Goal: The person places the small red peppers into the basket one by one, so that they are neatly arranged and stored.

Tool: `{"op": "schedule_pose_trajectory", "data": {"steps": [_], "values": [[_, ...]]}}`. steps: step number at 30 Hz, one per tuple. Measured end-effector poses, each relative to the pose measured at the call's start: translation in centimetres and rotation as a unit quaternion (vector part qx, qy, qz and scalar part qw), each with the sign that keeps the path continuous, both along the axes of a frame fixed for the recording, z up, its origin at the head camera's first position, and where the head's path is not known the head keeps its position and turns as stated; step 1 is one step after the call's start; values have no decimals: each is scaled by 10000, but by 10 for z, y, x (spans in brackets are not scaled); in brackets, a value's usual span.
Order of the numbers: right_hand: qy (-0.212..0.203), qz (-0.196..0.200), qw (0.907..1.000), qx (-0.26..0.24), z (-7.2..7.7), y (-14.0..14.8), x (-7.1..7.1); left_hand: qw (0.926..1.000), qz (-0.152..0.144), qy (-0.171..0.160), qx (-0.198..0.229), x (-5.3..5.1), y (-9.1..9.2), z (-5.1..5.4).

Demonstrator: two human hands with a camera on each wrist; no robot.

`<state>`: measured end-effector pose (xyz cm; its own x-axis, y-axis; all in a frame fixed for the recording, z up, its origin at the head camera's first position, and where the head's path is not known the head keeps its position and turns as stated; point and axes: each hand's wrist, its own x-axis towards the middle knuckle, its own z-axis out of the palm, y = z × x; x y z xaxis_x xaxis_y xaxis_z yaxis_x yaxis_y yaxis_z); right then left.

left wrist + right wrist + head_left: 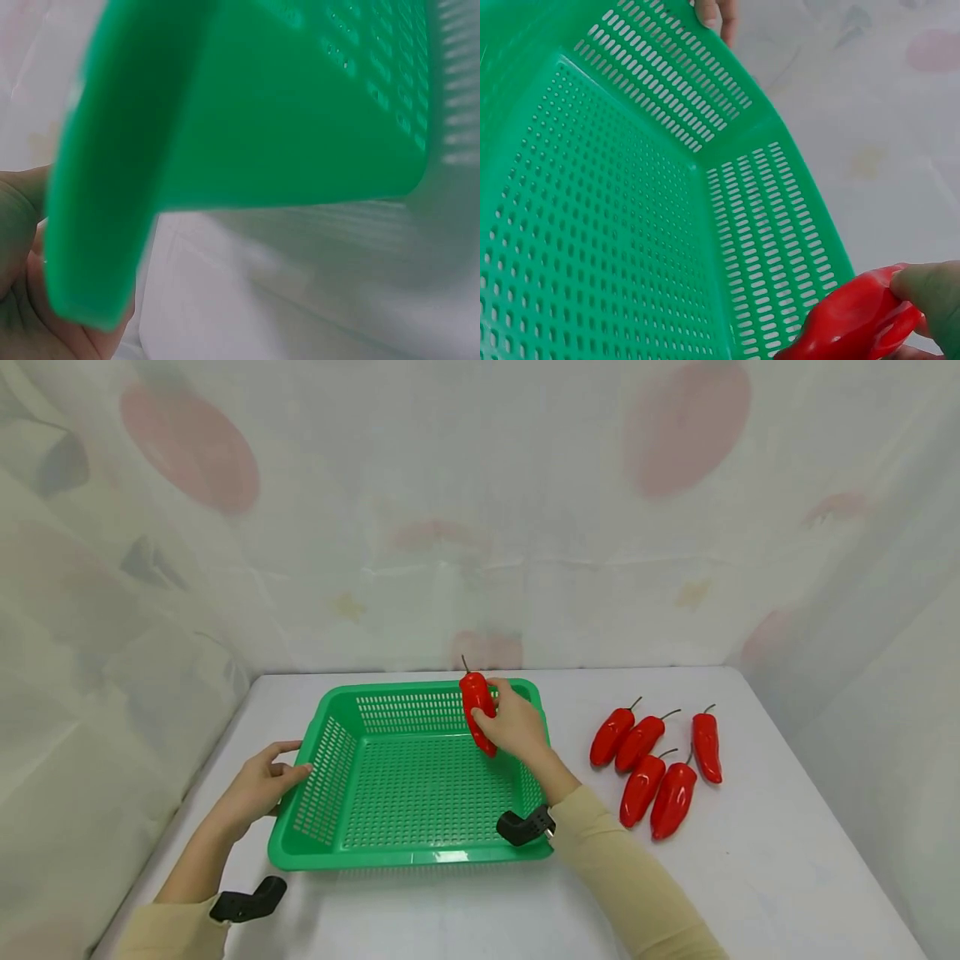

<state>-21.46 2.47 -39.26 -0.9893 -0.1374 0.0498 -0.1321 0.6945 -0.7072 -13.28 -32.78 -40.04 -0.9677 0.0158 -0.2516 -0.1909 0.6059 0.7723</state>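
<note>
A green plastic basket point(352, 860) with slotted walls stands on the table. At its left side, my left hand point(258, 785) grips the rim, thumb on top and fingers outside; in the left wrist view the rim point(112, 172) hides part of that hand point(45, 300). My right hand point(517, 722) holds a red chili pepper point(477, 710) between thumb and fingers, over the basket's back right part. Its thin stem points up and away. The right wrist view shows this chili pepper point(855, 319) by the basket's wall point(772, 225).
Several more red chili peppers point(641, 743) lie on the white table point(757, 860) to the right of the basket. One chili pepper point(707, 747) lies farthest right. Pale printed cloth point(450, 485) hangs behind the table and along both sides.
</note>
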Motion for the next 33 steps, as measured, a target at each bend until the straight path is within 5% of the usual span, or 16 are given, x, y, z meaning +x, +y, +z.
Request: {"op": "schedule_pose_trajectory", "data": {"steps": [18,33], "values": [[-751,655,9945,-333,-12,-39,7,10000,-20,-37,-16,-1,0,0],[-1619,891,9747,-1256,-20,-79,15,10000,-11,-11,53,1,-2,-1]]}}
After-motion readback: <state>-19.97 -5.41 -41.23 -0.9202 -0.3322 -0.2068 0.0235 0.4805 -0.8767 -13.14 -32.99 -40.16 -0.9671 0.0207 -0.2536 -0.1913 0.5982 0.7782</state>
